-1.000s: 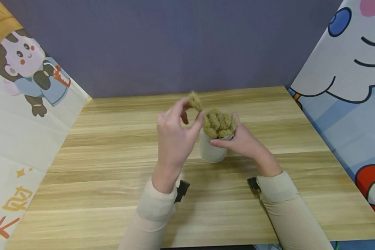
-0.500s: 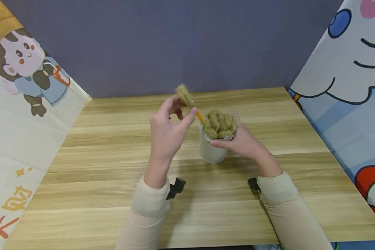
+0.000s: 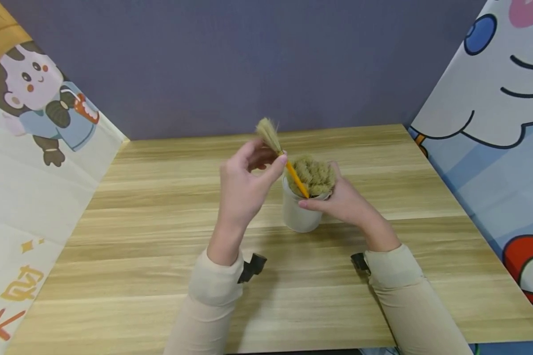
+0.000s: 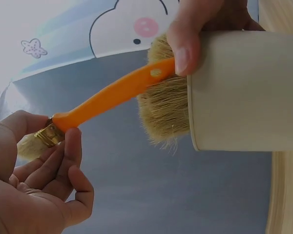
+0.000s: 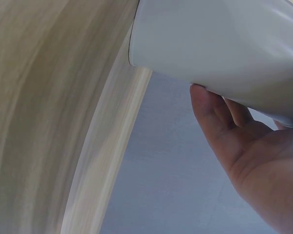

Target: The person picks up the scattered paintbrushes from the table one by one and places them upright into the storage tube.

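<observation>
My left hand (image 3: 244,185) pinches a paintbrush (image 4: 112,96) at its brass-coloured ferrule, between thumb and fingers. Pale bristles point up and away, and the orange handle slopes down to the rim of a white cylindrical cup (image 3: 299,213). In the left wrist view the handle's end meets the right thumb at the rim; whether it touches the thumb is unclear. With thumb and fingers around its upper part, my right hand (image 3: 352,202) holds the cup upright on the table. Several tan bristle heads (image 3: 315,172) fill the cup's mouth; their handles are hidden inside.
The cup stands on a wood-grain table (image 3: 151,236). Behind the table rises a grey-blue panel (image 3: 266,64), with cartoon-printed sheets at the left and right sides. A black wrist camera (image 3: 252,267) sits at the left cuff.
My left hand has drawn the paintbrush up and left out of the cup, then shifted slightly right. Its orange handle has come into view. My right hand and the cup have stayed put.
</observation>
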The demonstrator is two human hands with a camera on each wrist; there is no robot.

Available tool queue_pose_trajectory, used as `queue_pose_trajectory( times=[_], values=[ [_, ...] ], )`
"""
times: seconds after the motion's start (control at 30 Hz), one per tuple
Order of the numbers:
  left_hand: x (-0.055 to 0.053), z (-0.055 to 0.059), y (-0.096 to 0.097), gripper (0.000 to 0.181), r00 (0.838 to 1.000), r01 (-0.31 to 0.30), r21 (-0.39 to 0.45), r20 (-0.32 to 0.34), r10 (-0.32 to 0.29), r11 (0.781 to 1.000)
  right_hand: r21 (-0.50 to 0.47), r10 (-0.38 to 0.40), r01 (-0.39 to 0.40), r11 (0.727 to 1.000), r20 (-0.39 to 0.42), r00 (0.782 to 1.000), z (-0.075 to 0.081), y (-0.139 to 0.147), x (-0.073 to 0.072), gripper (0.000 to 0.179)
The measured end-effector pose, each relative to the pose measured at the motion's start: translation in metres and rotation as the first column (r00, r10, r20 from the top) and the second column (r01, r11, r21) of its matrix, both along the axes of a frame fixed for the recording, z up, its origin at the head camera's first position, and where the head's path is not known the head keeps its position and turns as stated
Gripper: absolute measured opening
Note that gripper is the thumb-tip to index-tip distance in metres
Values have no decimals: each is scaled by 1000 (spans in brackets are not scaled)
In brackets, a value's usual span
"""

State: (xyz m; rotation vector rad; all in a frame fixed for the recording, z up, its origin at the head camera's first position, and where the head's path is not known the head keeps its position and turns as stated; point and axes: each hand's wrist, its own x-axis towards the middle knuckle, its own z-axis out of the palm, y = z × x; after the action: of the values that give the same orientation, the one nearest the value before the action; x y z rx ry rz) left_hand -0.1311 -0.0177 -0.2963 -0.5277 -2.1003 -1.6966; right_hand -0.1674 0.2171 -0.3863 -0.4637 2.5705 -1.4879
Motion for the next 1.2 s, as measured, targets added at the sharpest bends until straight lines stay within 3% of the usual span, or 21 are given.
queue_pose_trajectory(
  times=[0.17,0.4,0.8,0.97,1.2],
  values=[
    [2,-1,1,30,999,-8,-39,-53,6,999,-16,5,-5,1000,10,1000,-1,0,-1,92],
    [2,-6,5,31,993,-36,-31,-116,32,999,-4,4,-4,1000,25,1000,0,0,0,94],
    [-5,-14,9,31,954,-186,-97,-256,156,978,15,-20,19,1000,30,999,1,0,1,97],
    [-10,-17,11,30,947,-217,-106,-264,183,971,9,-34,34,999,35,999,0,1,1,100],
    [-10,-16,5,33,958,-200,-74,-223,179,977,31,-48,46,998,39,998,0,2,1,104]
  ],
)
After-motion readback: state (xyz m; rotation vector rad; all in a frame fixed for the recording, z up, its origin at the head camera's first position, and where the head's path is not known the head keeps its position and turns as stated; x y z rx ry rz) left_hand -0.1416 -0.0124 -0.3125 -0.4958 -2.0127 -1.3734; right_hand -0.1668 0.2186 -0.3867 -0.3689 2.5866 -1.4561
